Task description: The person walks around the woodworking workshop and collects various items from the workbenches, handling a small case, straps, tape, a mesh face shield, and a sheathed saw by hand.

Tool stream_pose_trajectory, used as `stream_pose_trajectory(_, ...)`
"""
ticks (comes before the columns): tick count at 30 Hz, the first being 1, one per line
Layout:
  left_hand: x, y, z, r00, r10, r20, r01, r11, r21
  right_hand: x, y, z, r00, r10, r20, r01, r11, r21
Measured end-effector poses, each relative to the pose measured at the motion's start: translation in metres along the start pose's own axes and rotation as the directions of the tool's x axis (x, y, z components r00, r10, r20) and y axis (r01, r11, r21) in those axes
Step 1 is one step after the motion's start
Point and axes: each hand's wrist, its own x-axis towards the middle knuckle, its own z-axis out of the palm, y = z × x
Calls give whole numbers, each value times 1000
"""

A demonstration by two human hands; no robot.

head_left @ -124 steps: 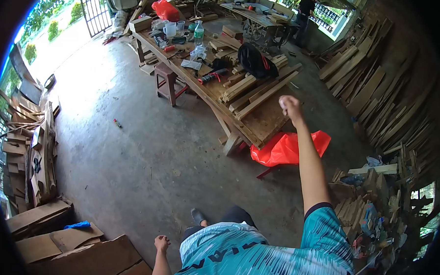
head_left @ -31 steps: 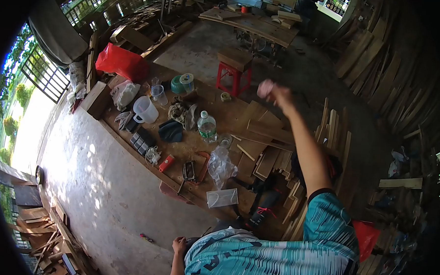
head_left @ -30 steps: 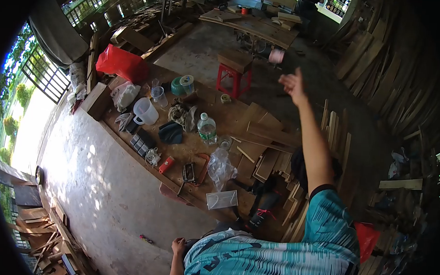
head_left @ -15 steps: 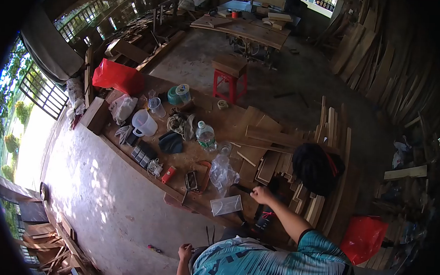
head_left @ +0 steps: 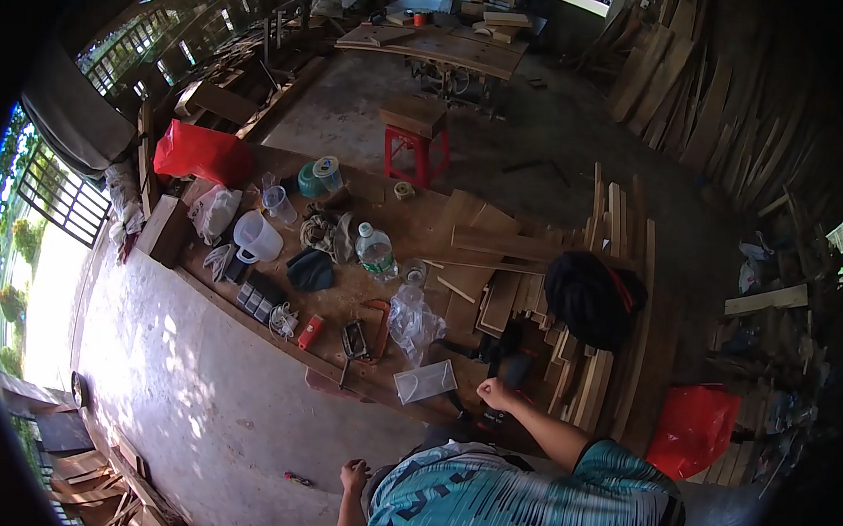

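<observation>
My right hand is closed over the near edge of the wooden workbench. Dark gear with straps lies just beyond it, and whatever the fingers hold is hidden. Left of this hand is a flat, pale, clear packet, with a crumpled clear plastic bag behind it. My left hand hangs beside my body, off the bench, its fingers curled; I cannot make out anything in them. A metal clamp-like tool and a red box lie near the bench's front edge.
A water bottle, a white jug and rags stand or lie across the bench. At right, a black bag or cap rests on stacked wood strips. A red stool bearing a wood block stands behind.
My right hand has drawn back toward my body, away from the dark strap-like piece it was at. The view has shifted slightly. My left hand stays low at my side.
</observation>
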Motion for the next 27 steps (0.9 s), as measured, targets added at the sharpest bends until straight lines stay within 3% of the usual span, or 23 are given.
stream_pose_trajectory(5,8,-1,-5,1000,27,-3,-27,1000,-14,8,-6,-12,997,54,-52,-55,998,-33)
stream_pose_trajectory(13,24,-23,-8,1000,18,-2,-18,1000,-6,12,2,20,996,41,80,-45,998,52)
stream_pose_trajectory(15,16,-22,-10,999,42,7,-42,999,30,11,12,36,998,-59,29,57,997,61)
stream_pose_trajectory(18,13,-23,-14,999,38,-16,-37,999,18,6,-3,40,994,17,107,-26,996,84)
stream_pose_trajectory(21,7,-29,-29,999,-27,-44,27,1000,16,3,-13,53,985,-20,172,17,1000,20)
stream_pose_trajectory(24,18,-69,-50,989,50,-142,-53,998,-15,4,-42,61,973,-33,229,34,999,-5)
stream_pose_trajectory(27,1,-70,-76,987,-49,-156,31,993,-115,20,-50,90,970,-10,241,7,1000,16)
